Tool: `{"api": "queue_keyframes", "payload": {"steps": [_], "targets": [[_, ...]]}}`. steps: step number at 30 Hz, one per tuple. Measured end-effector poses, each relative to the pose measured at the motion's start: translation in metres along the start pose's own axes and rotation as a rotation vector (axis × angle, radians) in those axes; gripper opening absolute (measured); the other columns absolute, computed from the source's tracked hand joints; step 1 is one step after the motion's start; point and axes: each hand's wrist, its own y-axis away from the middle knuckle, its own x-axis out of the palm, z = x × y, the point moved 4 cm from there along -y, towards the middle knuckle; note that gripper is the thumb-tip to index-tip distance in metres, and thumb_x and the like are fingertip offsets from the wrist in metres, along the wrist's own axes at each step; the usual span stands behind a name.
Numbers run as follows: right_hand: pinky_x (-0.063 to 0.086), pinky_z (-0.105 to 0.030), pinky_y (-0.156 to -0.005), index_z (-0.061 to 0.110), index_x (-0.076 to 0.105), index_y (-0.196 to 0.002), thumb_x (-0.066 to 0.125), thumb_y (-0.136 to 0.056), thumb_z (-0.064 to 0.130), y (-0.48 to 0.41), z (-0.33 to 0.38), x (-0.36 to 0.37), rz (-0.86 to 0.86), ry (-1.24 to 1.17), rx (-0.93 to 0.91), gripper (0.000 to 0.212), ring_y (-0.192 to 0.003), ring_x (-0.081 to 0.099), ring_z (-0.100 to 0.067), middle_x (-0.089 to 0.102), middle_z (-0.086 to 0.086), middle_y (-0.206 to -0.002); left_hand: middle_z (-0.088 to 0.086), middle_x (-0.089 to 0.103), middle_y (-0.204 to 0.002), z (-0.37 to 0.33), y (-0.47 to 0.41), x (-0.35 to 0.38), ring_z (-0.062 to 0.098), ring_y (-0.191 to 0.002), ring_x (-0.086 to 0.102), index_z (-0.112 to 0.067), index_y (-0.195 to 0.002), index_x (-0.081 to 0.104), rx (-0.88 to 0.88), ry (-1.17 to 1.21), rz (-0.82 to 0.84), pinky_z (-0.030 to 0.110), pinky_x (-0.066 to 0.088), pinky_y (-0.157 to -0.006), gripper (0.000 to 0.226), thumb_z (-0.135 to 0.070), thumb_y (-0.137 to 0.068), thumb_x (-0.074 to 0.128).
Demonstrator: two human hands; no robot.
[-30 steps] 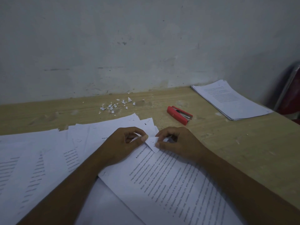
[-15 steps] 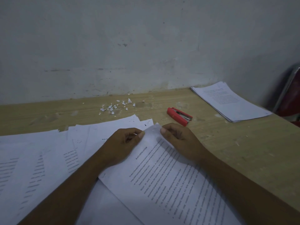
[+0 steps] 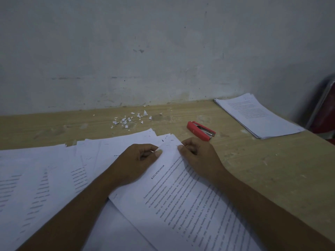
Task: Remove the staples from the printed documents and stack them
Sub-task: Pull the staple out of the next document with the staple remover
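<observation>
White paper formed the work piece: the printed document [image 3: 181, 205] lay under and between both hands, with its top corner at the fingertips. One second earlier that corner had been folded over toward the person and pinched from both sides. By half a second earlier it had been turned back, and at this moment it lay flat on the sheets beneath.

The left hand [image 3: 134, 163] had its fingers curled and its thumb pressed onto the left edge of the page, beside the corner. The right hand [image 3: 199, 156] was also curled, and its thumb tip pinched the corner itself. Whether a staple was held there, or remained in the paper, could not be told.

Judgement: flattening the corner suggested that work on this fastening was at or near its end, so the sheets may have been ready to separate.

The red stapler [image 3: 201, 131] lay just beyond the right hand. The neat stack [image 3: 253, 118] lay farther beyond it, to the right. Torn paper scraps [image 3: 130, 119] lay beyond the left hand. Loose sheets [image 3: 45, 178] were spread to the left of the left hand.
</observation>
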Motion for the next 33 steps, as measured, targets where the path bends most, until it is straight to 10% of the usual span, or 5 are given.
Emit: {"api": "queue_keyframes", "payload": {"steps": [7,19,27,33], "targets": [[0.044,-0.013,-0.06,0.018,0.068,-0.107,0.062,-0.096,0.017,0.002,0.0,0.001,0.055,-0.107,-0.028,0.013,-0.062,0.063,0.001,0.071,0.009,-0.065,-0.02,0.071,-0.088,-0.003,-0.01,-0.017,-0.006,-0.08,0.065,-0.037,-0.099,0.064,-0.107,-0.19,0.061,0.006,0.044,-0.065,0.009,-0.041,-0.091,0.063],[0.054,-0.022,-0.077,0.014,0.072,-0.092,0.064,-0.09,0.0,0.002,0.0,-0.005,0.129,-0.189,-0.092,0.017,-0.082,0.071,-0.014,0.076,-0.001,-0.086,-0.013,0.071,-0.104,-0.011,-0.008,-0.01,0.008,-0.099,0.065,-0.028,-0.102,0.071,-0.242,0.057,0.11,0.034,0.051,-0.093,0.024,-0.039,-0.1,0.049],[0.052,-0.016,-0.077,0.008,0.076,-0.093,0.065,-0.083,-0.008,0.003,-0.002,-0.008,0.218,-0.126,-0.132,0.022,-0.084,0.069,-0.004,0.076,0.0,-0.093,-0.007,0.063,-0.081,-0.023,-0.006,-0.009,0.005,-0.075,0.057,-0.018,-0.082,0.059,-0.2,-0.258,-0.228,0.019,0.036,-0.059,0.033,-0.05,-0.09,0.06],[0.053,-0.033,-0.096,0.025,0.073,-0.085,0.067,-0.078,-0.005,0.006,-0.001,-0.01,0.287,-0.154,-0.161,0.031,-0.103,0.069,-0.01,0.074,0.006,-0.101,-0.013,0.063,-0.091,-0.02,0.003,-0.002,0.008,-0.087,0.056,-0.022,-0.081,0.062,-0.122,-0.351,-0.225,0.022,0.042,-0.074,0.026,-0.045,-0.092,0.06]]}}
